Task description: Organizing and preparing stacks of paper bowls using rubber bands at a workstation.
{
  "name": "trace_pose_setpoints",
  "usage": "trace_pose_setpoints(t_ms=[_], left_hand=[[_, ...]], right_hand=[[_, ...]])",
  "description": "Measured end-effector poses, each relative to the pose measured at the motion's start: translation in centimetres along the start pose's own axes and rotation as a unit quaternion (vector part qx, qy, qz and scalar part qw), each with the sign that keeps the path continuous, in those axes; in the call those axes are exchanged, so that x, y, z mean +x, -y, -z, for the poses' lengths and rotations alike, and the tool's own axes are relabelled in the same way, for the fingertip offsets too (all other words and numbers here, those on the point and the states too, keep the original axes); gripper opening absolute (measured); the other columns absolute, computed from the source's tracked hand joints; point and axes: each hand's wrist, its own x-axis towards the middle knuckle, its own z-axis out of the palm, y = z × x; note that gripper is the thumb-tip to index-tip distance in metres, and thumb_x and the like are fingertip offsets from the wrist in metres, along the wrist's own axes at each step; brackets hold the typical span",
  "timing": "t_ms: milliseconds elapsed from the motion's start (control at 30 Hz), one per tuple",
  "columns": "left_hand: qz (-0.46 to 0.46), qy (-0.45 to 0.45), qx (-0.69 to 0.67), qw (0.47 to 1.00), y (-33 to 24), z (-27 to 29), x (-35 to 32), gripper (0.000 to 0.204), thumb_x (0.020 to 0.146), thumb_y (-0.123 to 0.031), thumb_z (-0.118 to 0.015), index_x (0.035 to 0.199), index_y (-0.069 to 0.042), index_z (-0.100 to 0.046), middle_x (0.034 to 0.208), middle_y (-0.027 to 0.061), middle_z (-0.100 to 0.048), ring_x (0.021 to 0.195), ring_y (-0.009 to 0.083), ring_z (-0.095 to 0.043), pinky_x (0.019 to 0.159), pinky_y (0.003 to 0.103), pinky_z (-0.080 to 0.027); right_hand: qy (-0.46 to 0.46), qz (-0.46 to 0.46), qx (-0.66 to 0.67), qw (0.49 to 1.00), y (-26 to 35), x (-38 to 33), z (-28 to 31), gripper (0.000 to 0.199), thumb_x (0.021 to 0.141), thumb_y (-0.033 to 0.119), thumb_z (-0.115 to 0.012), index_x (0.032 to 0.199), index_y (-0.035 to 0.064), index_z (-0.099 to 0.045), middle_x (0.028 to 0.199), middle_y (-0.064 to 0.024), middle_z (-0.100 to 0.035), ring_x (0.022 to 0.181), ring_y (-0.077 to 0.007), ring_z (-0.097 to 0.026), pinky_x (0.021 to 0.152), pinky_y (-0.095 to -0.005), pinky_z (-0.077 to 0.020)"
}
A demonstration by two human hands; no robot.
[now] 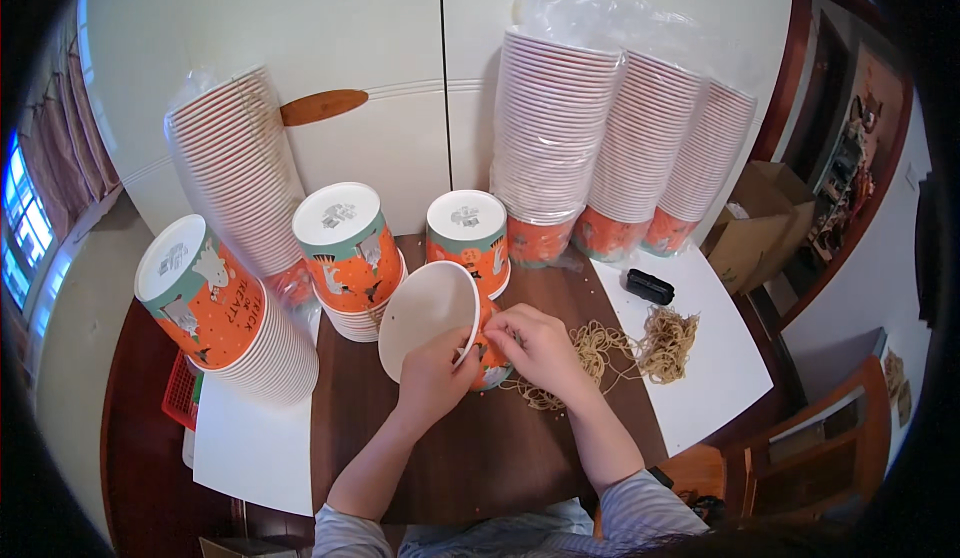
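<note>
A white-lined paper bucket (425, 308) with an orange printed outside lies tilted over the table, its mouth turned toward the left. My left hand (437, 373) grips it at the lower rim, with the thumb and fingers bent over the edge. Against its orange side, my right hand (535, 348) is pinched closed; whatever sits between those fingertips is too small to make out. A small dark hole shows in the bucket's inner wall. Loose tan cord (595, 353) lies tangled just beside my right hand, and a thicker bundle of cord (668, 346) rests farther right.
Upturned nested buckets stand at left (285, 353), center-left (350, 248) and center (468, 228). Tall plastic-wrapped bucket stacks rise behind, at left (235, 148) and right (555, 118). A black oblong object (650, 286) lies on a white sheet (715, 358). A wooden chair (870, 428) is at right.
</note>
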Motion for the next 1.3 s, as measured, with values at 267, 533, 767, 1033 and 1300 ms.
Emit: trace_pose_setpoints(t_ms=[267,533,767,1033,1300], left_hand=[[0.004,0.012,0.002,1.000,0.0,0.1,0.0,0.023,0.076,-0.008,-0.057,0.097,-0.001,-0.057,0.066,0.0112,-0.059,0.056,0.0135,-0.056,0.052,0.026,-0.042],[0.013,0.019,-0.001,1.000,-0.3,0.3,0.0,0.023,0.076,-0.007,-0.056,0.097,-0.001,-0.058,0.066,0.0107,-0.059,0.056,0.0128,-0.056,0.051,0.025,-0.042],[0.020,0.024,-0.013,0.999,0.0,0.2,-0.1,0.022,0.075,-0.006,-0.057,0.097,-0.001,-0.058,0.063,0.0085,-0.058,0.054,0.0104,-0.054,0.049,0.024,-0.040],[0.025,0.028,-0.020,0.999,-0.6,0.5,0.0,0.021,0.076,-0.007,-0.057,0.096,0.000,-0.057,0.067,0.0078,-0.059,0.057,0.0096,-0.054,0.051,0.023,-0.041],[0.028,0.044,-0.114,0.992,1.0,0.4,0.1,0.015,0.081,-0.005,-0.051,0.093,0.002,-0.058,0.074,0.0067,-0.061,0.066,0.0067,-0.054,0.058,0.022,-0.043]], right_hand=[[-0.010,-0.002,-0.002,1.000,-0.2,0.1,-0.4,0.008,0.075,0.011,-0.058,0.078,0.0032,-0.056,0.072,-0.0107,-0.055,0.068,-0.0271,-0.056,0.060,-0.0344,-0.0450],[-0.014,-0.007,-0.015,1.000,-0.2,0.0,-0.6,0.010,0.075,0.012,-0.059,0.077,0.0031,-0.056,0.070,-0.0103,-0.055,0.067,-0.0269,-0.056,0.059,-0.0349,-0.0446],[-0.006,-0.014,-0.018,1.000,-0.3,-0.1,-0.8,0.010,0.074,0.012,-0.059,0.075,0.0036,-0.055,0.066,-0.0096,-0.053,0.062,-0.0255,-0.054,0.056,-0.0346,-0.0435],[0.003,0.005,-0.026,1.000,-0.1,0.0,-0.6,0.009,0.074,0.013,-0.059,0.074,0.0039,-0.055,0.066,-0.0090,-0.053,0.065,-0.0259,-0.053,0.059,-0.0355,-0.0434],[0.006,0.018,-0.011,1.000,-0.3,0.0,-0.4,0.010,0.073,0.013,-0.061,0.075,0.0033,-0.057,0.070,-0.0097,-0.056,0.069,-0.0259,-0.056,0.063,-0.0345,-0.0447]])
